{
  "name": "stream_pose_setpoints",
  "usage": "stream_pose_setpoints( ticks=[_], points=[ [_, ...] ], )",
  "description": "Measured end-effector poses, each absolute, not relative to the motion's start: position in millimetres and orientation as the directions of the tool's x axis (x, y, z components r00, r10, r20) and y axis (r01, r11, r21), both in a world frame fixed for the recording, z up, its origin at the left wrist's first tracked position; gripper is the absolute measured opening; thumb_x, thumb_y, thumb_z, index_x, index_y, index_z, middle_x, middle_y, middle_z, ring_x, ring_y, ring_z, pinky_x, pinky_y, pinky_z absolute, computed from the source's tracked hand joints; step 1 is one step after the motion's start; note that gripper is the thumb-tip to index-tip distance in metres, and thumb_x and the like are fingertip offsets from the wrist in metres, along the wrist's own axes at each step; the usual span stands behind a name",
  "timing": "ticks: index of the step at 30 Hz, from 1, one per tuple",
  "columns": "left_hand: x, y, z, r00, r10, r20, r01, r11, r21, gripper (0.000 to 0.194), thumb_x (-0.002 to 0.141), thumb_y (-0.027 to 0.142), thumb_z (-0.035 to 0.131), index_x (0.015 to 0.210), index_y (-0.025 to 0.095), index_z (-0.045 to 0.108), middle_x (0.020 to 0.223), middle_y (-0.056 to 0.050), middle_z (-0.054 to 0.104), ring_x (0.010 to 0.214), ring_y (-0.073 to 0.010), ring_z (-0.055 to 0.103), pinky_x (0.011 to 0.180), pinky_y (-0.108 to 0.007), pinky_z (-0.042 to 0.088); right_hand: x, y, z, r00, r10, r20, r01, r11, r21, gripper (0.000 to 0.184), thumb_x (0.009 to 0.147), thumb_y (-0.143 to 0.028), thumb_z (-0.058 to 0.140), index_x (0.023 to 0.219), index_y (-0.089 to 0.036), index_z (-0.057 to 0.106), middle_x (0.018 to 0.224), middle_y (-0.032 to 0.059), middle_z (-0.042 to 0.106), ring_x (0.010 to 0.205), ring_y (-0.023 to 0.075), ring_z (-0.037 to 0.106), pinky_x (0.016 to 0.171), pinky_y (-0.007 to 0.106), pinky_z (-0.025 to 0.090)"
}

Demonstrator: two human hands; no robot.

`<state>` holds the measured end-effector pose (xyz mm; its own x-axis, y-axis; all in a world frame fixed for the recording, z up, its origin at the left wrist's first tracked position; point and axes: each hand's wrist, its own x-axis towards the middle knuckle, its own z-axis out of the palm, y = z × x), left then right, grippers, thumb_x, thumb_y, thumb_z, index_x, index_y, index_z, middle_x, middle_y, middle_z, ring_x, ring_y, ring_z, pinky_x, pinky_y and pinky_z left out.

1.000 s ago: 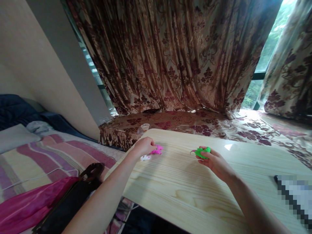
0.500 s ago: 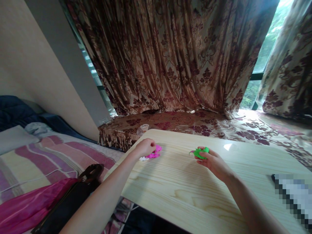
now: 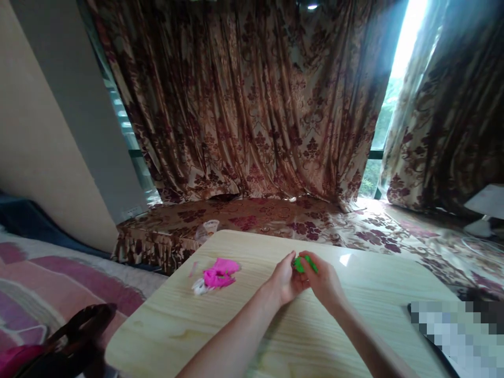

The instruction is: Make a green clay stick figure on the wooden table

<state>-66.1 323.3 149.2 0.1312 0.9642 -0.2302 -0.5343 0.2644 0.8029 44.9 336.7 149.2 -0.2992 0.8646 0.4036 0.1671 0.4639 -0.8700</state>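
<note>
Over the wooden-topped table (image 3: 181, 325), both hands meet around a small bright green piece (image 3: 304, 263) that looks soft and crumpled; its exact kind cannot be made out. My right hand (image 3: 325, 281) pinches it from the right with bent fingers. From the other side, my left hand (image 3: 284, 282) has its fingers curled around the green piece, which partly hides behind both hands. To the left lies a bright pink crumpled bundle (image 3: 220, 273), apart from the hands. A white crumpled bit (image 3: 200, 286) touches its lower left side.
At the table's right is a dark-edged flat object (image 3: 437, 341), blurred out by pixels. A clear plastic cup (image 3: 207, 229) stands past the far left edge. A bed (image 3: 79, 283) with a dark bag (image 3: 74, 341) is on the left; patterned curtains (image 3: 252, 105) hang behind.
My left hand has left the pink bundle and moved right to the green piece. My right hand has brought the green piece slightly inward. The view has turned a little right.
</note>
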Motion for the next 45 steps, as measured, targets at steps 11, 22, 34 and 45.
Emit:
stream_pose_setpoints(
  ticks=[11, 22, 34, 45],
  points=[
    [-61.5, 327.8, 132.8, 0.192, 0.952, -0.237, -0.657, 0.304, 0.69, 0.031, 0.072, 0.019, 0.062, 0.101, 0.018, 0.052, 0.071, 0.0, 0.059, 0.05, -0.0052, 0.054, 0.043, -0.014, 0.039, 88.7, 338.9, 122.3, -0.326, 0.758, 0.565, 0.334, 0.652, -0.681, 0.045, 0.081, -0.025, 0.052, 0.124, -0.025, 0.041, 0.119, 0.0079, 0.049, 0.099, 0.0208, 0.053, 0.084, 0.038, 0.045],
    [-52.1, 312.8, 146.9, 0.454, 0.874, -0.172, -0.678, 0.464, 0.57, 0.05, 0.079, 0.057, 0.041, 0.094, 0.012, 0.057, 0.076, -0.007, 0.062, 0.067, -0.0148, 0.06, 0.06, -0.024, 0.046, 77.7, 318.6, 143.2, -0.483, 0.631, 0.607, 0.468, 0.772, -0.43, 0.05, 0.081, -0.029, 0.053, 0.129, -0.024, 0.039, 0.122, 0.0092, 0.05, 0.111, 0.0274, 0.044, 0.095, 0.047, 0.034],
    [-39.3, 305.8, 141.7, 0.54, 0.82, -0.186, -0.657, 0.55, 0.516, 0.05, 0.081, 0.051, 0.041, 0.106, 0.01, 0.054, 0.098, -0.012, 0.062, 0.081, -0.0196, 0.061, 0.082, -0.033, 0.042, 84.8, 333.8, 130.8, -0.07, 0.919, 0.388, 0.297, 0.391, -0.871, 0.032, 0.088, -0.04, 0.038, 0.065, -0.02, 0.05, 0.053, -0.0031, 0.047, 0.051, 0.0119, 0.046, 0.048, 0.023, 0.036],
    [-45.6, 310.8, 136.1, 0.442, 0.857, -0.266, -0.727, 0.516, 0.454, 0.038, 0.078, 0.049, 0.049, 0.087, 0.013, 0.059, 0.074, -0.005, 0.064, 0.064, -0.0131, 0.061, 0.061, -0.024, 0.048, 78.9, 322.2, 131.4, -0.39, 0.783, 0.485, 0.289, 0.604, -0.743, 0.042, 0.085, -0.021, 0.042, 0.126, -0.026, 0.041, 0.116, 0.0047, 0.056, 0.106, 0.0195, 0.051, 0.088, 0.035, 0.043]
  ],
)
